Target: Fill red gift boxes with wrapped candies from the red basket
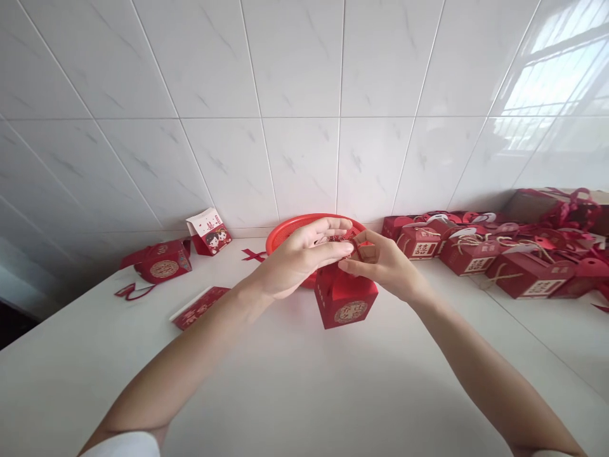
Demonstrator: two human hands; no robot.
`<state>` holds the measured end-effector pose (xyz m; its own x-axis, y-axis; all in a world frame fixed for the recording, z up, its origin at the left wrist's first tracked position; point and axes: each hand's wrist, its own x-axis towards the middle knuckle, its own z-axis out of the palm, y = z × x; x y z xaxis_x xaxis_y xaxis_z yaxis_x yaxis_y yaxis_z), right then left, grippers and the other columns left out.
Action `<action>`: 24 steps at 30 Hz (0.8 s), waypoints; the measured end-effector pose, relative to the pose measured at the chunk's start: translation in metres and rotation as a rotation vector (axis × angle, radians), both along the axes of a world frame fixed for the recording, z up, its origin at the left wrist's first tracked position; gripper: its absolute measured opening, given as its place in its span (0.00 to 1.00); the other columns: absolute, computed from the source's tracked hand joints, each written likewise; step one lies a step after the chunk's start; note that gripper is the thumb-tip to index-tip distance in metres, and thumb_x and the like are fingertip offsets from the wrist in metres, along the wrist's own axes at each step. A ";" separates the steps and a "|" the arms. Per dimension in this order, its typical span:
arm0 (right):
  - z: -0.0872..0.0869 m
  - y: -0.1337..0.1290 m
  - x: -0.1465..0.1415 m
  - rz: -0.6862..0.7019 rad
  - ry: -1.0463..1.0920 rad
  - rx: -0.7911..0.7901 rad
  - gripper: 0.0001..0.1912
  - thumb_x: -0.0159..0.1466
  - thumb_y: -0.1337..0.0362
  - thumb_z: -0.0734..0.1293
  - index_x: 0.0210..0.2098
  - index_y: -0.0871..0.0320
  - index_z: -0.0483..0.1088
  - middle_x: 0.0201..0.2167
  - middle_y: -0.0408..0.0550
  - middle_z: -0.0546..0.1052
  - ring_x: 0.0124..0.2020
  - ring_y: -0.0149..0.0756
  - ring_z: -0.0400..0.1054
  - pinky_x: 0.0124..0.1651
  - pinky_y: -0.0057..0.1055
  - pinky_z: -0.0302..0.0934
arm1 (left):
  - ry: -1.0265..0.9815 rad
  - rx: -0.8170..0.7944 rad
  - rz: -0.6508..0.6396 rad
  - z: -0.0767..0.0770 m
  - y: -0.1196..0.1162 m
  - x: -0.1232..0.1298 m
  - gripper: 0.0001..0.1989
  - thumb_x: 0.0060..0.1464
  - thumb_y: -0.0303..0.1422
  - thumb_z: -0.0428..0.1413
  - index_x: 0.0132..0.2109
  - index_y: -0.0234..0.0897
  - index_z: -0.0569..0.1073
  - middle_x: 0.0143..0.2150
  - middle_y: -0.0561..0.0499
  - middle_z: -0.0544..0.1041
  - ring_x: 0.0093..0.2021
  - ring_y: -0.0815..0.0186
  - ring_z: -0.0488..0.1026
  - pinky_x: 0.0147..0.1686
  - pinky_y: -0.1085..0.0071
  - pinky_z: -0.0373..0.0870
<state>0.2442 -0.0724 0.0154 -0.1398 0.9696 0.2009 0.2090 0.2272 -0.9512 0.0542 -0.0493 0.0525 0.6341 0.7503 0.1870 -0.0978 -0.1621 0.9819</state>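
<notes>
the left hand (297,260) and right hand (383,266) are both pinching the top of a red gift box (346,298), which hangs over the white bench (143,374) in front of a red plastic basket (285,233). more red gift boxes (469,255) stand off to the right.

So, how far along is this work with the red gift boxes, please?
Done: the red gift boxes at right look closed, with twine on them. In hand: the left hand and right hand work at the top of one red box. Left: the flat red card and open box at left.
</notes>
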 end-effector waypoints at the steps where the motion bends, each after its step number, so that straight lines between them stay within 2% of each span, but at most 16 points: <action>1: 0.000 -0.001 -0.001 -0.032 -0.006 0.012 0.19 0.55 0.56 0.75 0.38 0.56 0.66 0.28 0.44 0.77 0.29 0.36 0.71 0.30 0.32 0.62 | 0.016 0.037 0.002 0.001 -0.001 0.004 0.17 0.57 0.34 0.62 0.53 0.39 0.75 0.60 0.43 0.72 0.63 0.51 0.67 0.62 0.51 0.66; 4: -0.001 -0.002 0.000 -0.114 -0.010 0.069 0.14 0.54 0.60 0.73 0.35 0.55 0.66 0.26 0.43 0.76 0.27 0.36 0.70 0.28 0.31 0.61 | 0.058 0.127 -0.018 0.002 -0.005 0.014 0.19 0.56 0.33 0.62 0.55 0.41 0.73 0.63 0.43 0.70 0.64 0.49 0.67 0.62 0.50 0.66; 7: -0.003 -0.001 0.004 -0.179 0.017 0.123 0.07 0.54 0.63 0.69 0.31 0.56 0.67 0.26 0.43 0.76 0.28 0.35 0.70 0.29 0.31 0.60 | 0.086 0.264 -0.023 -0.003 -0.007 0.022 0.23 0.55 0.32 0.62 0.58 0.41 0.71 0.64 0.44 0.68 0.64 0.51 0.66 0.62 0.51 0.66; 11: -0.003 -0.001 0.009 -0.248 0.063 0.163 0.05 0.54 0.64 0.68 0.28 0.56 0.66 0.26 0.45 0.76 0.30 0.37 0.72 0.31 0.32 0.62 | 0.215 0.549 0.133 -0.021 -0.001 0.030 0.26 0.54 0.32 0.62 0.60 0.43 0.67 0.63 0.44 0.68 0.62 0.53 0.68 0.59 0.55 0.70; 14: -0.003 -0.004 0.012 -0.252 0.156 0.138 0.06 0.54 0.63 0.68 0.27 0.55 0.65 0.25 0.44 0.77 0.33 0.39 0.74 0.34 0.32 0.65 | 0.318 0.696 0.252 -0.036 0.007 0.036 0.26 0.53 0.32 0.62 0.59 0.43 0.68 0.59 0.45 0.70 0.59 0.53 0.70 0.58 0.55 0.70; 17: -0.006 -0.005 0.015 -0.263 0.223 0.114 0.08 0.53 0.62 0.69 0.27 0.54 0.64 0.23 0.43 0.75 0.29 0.36 0.71 0.32 0.31 0.64 | 0.375 0.727 0.297 -0.049 0.015 0.044 0.26 0.53 0.31 0.63 0.58 0.43 0.68 0.57 0.44 0.71 0.58 0.52 0.69 0.57 0.55 0.69; 21: -0.011 -0.003 0.030 -0.328 0.239 0.164 0.09 0.52 0.62 0.69 0.26 0.54 0.64 0.21 0.40 0.72 0.26 0.32 0.67 0.32 0.30 0.62 | 0.334 0.724 0.237 -0.064 0.016 0.052 0.27 0.56 0.36 0.63 0.61 0.43 0.65 0.60 0.44 0.70 0.62 0.51 0.66 0.61 0.54 0.66; 24: -0.015 -0.002 0.056 -0.413 0.272 0.217 0.10 0.51 0.62 0.70 0.27 0.54 0.64 0.22 0.40 0.71 0.26 0.32 0.66 0.31 0.29 0.60 | 0.297 0.738 0.189 -0.075 0.012 0.049 0.26 0.59 0.38 0.60 0.62 0.42 0.65 0.62 0.43 0.68 0.66 0.51 0.62 0.65 0.54 0.62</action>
<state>0.3003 -0.0742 0.0001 0.3288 0.8652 0.3786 0.0754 0.3756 -0.9237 0.1037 -0.0374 -0.0227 0.6100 0.5991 0.5186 0.2438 -0.7646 0.5966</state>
